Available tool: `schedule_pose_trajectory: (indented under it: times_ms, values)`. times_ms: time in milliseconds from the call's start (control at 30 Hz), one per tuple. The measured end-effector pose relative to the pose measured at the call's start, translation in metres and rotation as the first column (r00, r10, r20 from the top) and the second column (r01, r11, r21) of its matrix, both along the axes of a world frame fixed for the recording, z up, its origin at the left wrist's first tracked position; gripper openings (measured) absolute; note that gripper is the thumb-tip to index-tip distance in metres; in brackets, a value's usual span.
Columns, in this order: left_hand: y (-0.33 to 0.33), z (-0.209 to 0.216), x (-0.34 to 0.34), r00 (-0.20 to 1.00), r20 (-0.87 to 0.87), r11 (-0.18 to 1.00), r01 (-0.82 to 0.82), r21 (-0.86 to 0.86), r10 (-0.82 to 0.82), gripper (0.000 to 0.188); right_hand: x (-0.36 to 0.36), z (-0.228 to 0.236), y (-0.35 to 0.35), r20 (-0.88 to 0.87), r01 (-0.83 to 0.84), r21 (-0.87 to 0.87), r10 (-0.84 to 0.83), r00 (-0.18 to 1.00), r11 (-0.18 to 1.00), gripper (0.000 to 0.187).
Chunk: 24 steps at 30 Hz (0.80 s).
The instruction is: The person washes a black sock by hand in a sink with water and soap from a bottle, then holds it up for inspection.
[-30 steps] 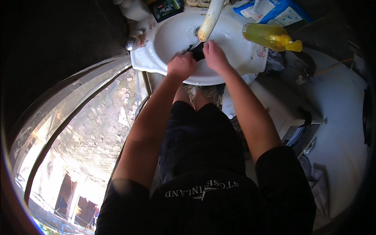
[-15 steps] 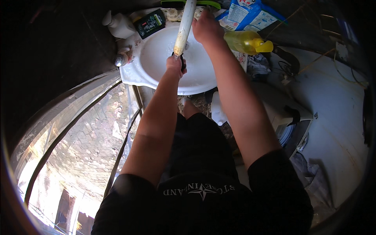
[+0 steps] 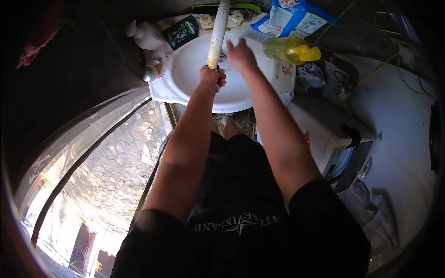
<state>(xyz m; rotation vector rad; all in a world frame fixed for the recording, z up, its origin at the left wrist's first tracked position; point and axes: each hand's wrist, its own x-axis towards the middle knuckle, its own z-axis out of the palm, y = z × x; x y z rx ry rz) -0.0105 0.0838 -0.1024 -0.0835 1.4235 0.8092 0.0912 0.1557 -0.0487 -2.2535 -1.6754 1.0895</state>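
A white pipe-like spout (image 3: 218, 44), stained yellowish at its lower end, slants over the white washbasin (image 3: 230, 103). Right beneath its mouth, my left hand (image 3: 212, 78) is closed, fingers wrapped round something dark that is mostly hidden. My right hand (image 3: 242, 55) hovers above the right side of the bowl, just right of the spout. Its fingers are bent but apart, and I see nothing in them. Behind the spout are the round tap fittings (image 3: 236, 18) on the basin's back ledge.
On the left ledge stand a white pump bottle (image 3: 147, 36) and a dark green packet (image 3: 181, 32). To the right lie a blue-white pouch (image 3: 292, 19) and a yellow bottle (image 3: 289, 50). A washing machine (image 3: 320, 139) stands at my right, a screened opening (image 3: 111, 162) at my left.
My right hand has come away from the tap fittings toward me, over the bowl. My left hand stays under the spout, and the dark thing in it shows less. The view has shifted slightly.
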Motion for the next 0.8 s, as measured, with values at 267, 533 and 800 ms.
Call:
schedule_pose_trajectory:
  times_ms: [267, 533, 800]
  values:
    - [-0.012, 0.038, 0.043, 0.954, 0.211, 0.958, -0.248, 0.143, 0.215, 0.042, 0.02, -0.004, -0.094, -0.739, 0.246, -0.658, -0.674, -0.025, 0.712, 0.054]
    - [-0.044, 0.085, 0.04, 0.395, -0.877, 0.787, 0.616, 0.03, -0.275, 0.049, 0.033, 0.024, -0.091, -0.811, 0.265, -0.561, -0.585, 0.013, 0.784, 0.031]
    - [-0.111, 0.095, -0.046, 0.937, -0.298, 0.933, 0.261, 0.246, -0.184, 0.043, 0.023, 0.083, -0.056, -0.657, 0.137, -0.736, -0.748, 0.091, 0.663, 0.056]
